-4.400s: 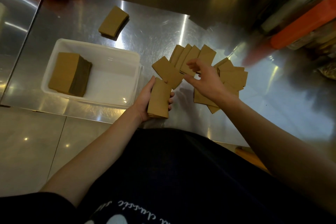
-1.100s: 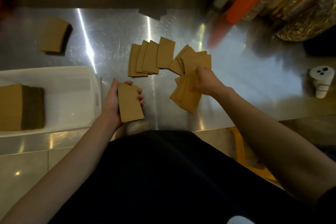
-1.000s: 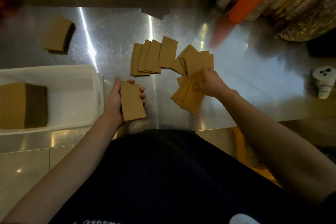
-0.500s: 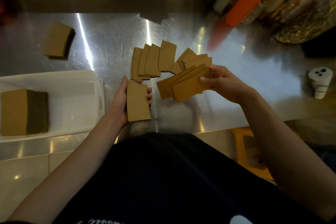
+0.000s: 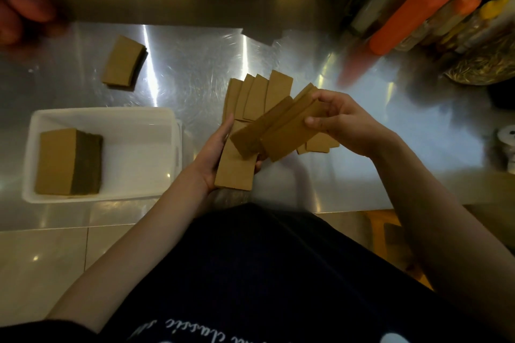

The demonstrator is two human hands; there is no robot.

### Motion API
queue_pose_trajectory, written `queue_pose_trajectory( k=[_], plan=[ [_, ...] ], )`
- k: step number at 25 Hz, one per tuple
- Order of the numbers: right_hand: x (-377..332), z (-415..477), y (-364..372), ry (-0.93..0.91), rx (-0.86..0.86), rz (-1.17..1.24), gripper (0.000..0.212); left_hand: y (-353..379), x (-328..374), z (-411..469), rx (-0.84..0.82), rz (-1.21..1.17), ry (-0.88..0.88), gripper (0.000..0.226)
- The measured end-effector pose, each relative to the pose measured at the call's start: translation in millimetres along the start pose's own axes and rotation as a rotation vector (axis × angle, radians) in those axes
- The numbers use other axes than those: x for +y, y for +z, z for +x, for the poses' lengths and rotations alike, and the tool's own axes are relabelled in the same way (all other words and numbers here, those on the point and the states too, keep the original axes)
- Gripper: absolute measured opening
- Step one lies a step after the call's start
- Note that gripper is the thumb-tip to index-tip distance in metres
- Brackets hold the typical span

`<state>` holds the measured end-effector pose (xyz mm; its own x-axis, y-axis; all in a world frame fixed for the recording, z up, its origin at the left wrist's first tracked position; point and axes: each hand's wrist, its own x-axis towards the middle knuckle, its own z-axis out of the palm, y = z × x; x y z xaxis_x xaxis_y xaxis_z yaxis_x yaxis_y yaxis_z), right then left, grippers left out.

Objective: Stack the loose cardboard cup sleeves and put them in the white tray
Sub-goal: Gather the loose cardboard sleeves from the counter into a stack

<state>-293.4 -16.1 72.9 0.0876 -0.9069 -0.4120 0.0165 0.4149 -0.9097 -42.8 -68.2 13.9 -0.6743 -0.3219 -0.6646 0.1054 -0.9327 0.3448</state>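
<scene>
My left hand [image 5: 213, 152] grips a neat stack of brown cardboard sleeves [image 5: 235, 171] just right of the white tray [image 5: 103, 117]. My right hand [image 5: 344, 122] holds a fanned bunch of sleeves [image 5: 278, 131] in the air, its lower end over the left hand's stack. Several loose sleeves [image 5: 257, 95] lie fanned on the steel counter behind the hands, and a few more [image 5: 317, 146] show under my right hand. A tall sleeve stack [image 5: 67, 159] sits in the left of the tray. A small separate stack [image 5: 122, 62] lies on the counter beyond the tray.
Orange and yellow squeeze bottles [image 5: 412, 17] and a jar stand at the back right. A white shaker [image 5: 508, 147] is at the right edge. Reddish round fruit [image 5: 19, 8] sits at the back left. The counter's front edge [image 5: 348, 205] runs close to my body.
My right hand lifted a bunch of sleeves off the counter and carried it left, up to the stack in my left hand. The left hand stayed beside the tray.
</scene>
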Motion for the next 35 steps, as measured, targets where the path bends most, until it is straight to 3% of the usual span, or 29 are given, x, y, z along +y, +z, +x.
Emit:
queue_pose_trajectory(
  k=[5,8,15,17,20,22,25,30,35],
  plan=[
    [-16.8,12.6,9.5,-0.113,-0.237,-0.023,0.028,-4.8,-1.8,0.9,-0.118,0.006,-0.031,0.094],
    [-23.3,20.3,12.5,-0.073,-0.282,-0.040,0.034,-8.8,-2.6,0.0,-0.164,0.003,-0.015,0.090],
    [-27.0,21.6,7.1,-0.067,-0.328,-0.081,0.030,-12.3,0.2,-6.9,-0.055,0.057,0.070,0.104],
    [-25.7,21.7,5.1,-0.056,-0.292,-0.126,0.039,-11.3,-0.6,-5.9,-0.073,0.074,0.106,0.098],
    [-22.3,20.3,7.9,-0.035,-0.205,-0.148,0.037,-11.0,-3.7,-0.1,-0.043,0.082,0.160,0.061],
    [-17.8,20.9,10.5,-0.031,-0.164,-0.161,0.040,-9.8,-3.9,0.4,-0.022,0.043,0.145,0.049],
    [-10.3,21.8,10.7,-0.038,-0.156,-0.130,0.049,-9.7,-1.9,-1.3,-0.040,-0.044,0.117,0.064],
    [-12.0,19.7,12.3,-0.036,-0.188,-0.080,0.037,-7.8,-3.3,-6.6,-0.115,0.029,0.112,0.092],
    [-8.8,21.0,13.6,-0.070,-0.158,-0.070,0.040,-8.4,-4.3,-4.3,-0.159,0.086,0.079,0.099]
  ],
)
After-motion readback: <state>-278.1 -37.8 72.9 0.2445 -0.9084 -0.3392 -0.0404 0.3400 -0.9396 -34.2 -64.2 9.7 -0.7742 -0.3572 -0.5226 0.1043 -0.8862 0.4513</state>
